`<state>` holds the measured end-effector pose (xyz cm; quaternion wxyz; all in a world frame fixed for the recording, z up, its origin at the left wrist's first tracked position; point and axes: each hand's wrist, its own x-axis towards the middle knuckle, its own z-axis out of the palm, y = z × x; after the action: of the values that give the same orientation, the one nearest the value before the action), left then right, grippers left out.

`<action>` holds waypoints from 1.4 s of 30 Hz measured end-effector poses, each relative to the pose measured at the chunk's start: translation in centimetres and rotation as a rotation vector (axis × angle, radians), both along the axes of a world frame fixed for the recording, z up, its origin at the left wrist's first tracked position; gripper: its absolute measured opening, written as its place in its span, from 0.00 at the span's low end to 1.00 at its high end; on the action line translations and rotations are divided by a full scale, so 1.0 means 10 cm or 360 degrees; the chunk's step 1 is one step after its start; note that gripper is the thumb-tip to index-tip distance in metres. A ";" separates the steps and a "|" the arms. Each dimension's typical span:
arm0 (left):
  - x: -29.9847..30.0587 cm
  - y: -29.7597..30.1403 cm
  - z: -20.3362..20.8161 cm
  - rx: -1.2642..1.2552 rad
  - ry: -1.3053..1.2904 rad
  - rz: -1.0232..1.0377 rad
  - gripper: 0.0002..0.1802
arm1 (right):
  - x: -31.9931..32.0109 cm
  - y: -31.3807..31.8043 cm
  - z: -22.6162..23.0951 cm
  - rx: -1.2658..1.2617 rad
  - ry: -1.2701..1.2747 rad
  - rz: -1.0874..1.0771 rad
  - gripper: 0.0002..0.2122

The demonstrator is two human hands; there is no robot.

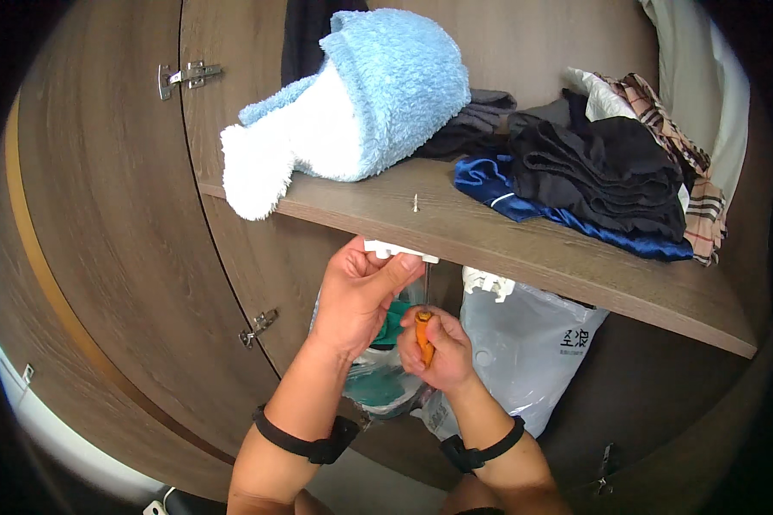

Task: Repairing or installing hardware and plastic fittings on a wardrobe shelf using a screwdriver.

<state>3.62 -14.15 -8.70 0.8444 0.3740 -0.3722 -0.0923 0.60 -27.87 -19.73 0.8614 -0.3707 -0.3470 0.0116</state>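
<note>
Under the shelf (524, 249), at the middle of the frame, my left hand (356, 296) presses a white bracket (399, 251) up against the shelf's underside, fingers closed around it. My right hand (434, 348) is wrapped tight on an orange screwdriver (423, 330), its shaft pointing straight up toward the bracket. To do this well, I judge the shaft should stay square to the shelf and the bracket flat against the wood, with steady upward push so the tip does not slip out (I cannot see the tip or the screw head behind my thumb). A screw point (416, 203) pokes up through the shelf top just above. A second white bracket (488, 283) sits a little to the right, also under the shelf.

On the shelf lie a fluffy blue and white towel (361, 103) at upper centre and dark folded clothes (601, 172) with a blue satin piece at the right. Below hang plastic bags (524, 352). Brown wardrobe doors with metal hinges (189, 75) fill the left of the frame.
</note>
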 end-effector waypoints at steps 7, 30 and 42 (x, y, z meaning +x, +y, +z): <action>-0.02 0.02 0.01 0.0063 -0.0034 0.0058 0.15 | -0.11 0.38 0.08 -0.0537 -0.0052 -0.1880 0.16; -0.10 -0.03 -0.07 -0.0027 0.0066 0.0077 0.13 | -0.05 -0.02 -0.10 -0.0243 0.0043 -0.0758 0.17; -0.03 -0.03 -0.03 -0.0021 0.0028 0.0061 0.11 | 0.02 -0.06 -0.03 -0.0210 -0.0017 -0.0751 0.18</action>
<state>3.29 -14.49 -9.02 0.8518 0.3745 -0.3582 -0.0770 0.85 -28.43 -20.03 0.8124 -0.4969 -0.2538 -0.1691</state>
